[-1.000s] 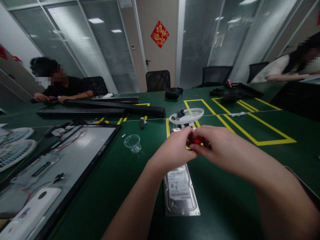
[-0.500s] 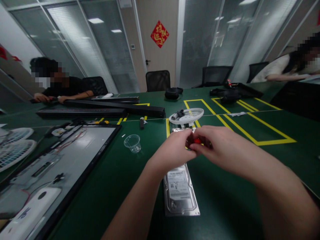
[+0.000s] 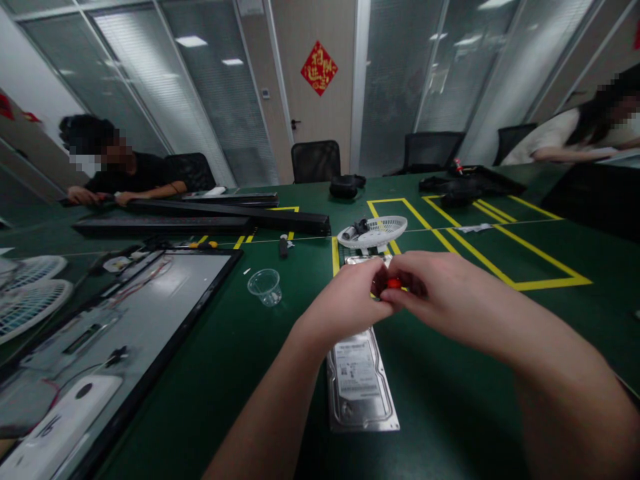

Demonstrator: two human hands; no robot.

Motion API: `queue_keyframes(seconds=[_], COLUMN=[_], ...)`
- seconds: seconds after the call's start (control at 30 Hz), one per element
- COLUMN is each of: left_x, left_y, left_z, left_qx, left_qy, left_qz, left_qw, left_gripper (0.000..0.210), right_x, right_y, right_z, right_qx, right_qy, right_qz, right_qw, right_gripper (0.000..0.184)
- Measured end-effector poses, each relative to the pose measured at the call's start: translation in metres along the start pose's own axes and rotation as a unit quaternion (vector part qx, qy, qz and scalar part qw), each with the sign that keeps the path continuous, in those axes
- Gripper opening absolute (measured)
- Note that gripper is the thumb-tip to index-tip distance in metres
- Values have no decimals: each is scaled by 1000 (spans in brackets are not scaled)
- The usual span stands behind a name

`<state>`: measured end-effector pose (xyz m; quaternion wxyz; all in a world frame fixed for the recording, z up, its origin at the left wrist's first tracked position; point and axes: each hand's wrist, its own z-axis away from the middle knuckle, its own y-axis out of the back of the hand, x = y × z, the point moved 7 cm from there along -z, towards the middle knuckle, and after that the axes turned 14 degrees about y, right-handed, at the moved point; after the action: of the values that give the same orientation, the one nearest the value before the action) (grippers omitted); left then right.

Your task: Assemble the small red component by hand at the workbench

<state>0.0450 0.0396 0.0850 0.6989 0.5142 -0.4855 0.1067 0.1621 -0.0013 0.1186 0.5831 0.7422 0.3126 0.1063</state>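
Note:
Over the far end of a silver hard drive [image 3: 361,380], my two hands meet, fingertips together. A small red object [image 3: 395,283] shows between them; its kind is hidden by the fingers. My right hand [image 3: 443,288] is closed around it, thumb underneath. My left hand [image 3: 350,293] is closed in a pinch against the same spot, and what its fingertips hold is covered. The drive lies flat, label up, below my wrists. Just past my fingers another silver metal part [image 3: 368,260] is partly hidden. Left of my left hand stands a clear plastic cup [image 3: 265,287].
A large opened panel [image 3: 165,293] fills the left side, with a white device [image 3: 65,417] on it. Beyond my hands sits a white mesh basket [image 3: 373,233] holding dark parts. Long black bars [image 3: 225,213] lie at the back left, near another person [image 3: 145,177].
The red object shows more fully between my fingers, and my right thumb has shifted slightly. My arms and the things on the table keep their places.

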Motion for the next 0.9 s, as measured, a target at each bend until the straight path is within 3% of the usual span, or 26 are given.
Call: queue_keyframes(seconds=[0.23,0.4,0.53,0.73,0.9], left_x=[-2,1,1,-1,0], left_y=[3,1,1,2,0], left_z=[1,1,0,1,0], left_qx=[19,13,10,20,7], left_qy=[4,-1,4,4,-1], left_qz=[3,-1,-15,10,6], left_qw=[1000,1000,1000,1000,1000], left_gripper=[30,24,20,30,27], right_x=[-8,1,1,-7,2], right_y=[1,-1,-1,-1,-2], right_z=[-3,-2,-1,-2,-1], right_qx=[9,-1,1,-1,0], right_qy=[43,7,-3,32,-7], right_qz=[-32,10,11,-11,13], right_qw=[998,1000,1000,999,1000], right_gripper=[31,9,10,34,11])
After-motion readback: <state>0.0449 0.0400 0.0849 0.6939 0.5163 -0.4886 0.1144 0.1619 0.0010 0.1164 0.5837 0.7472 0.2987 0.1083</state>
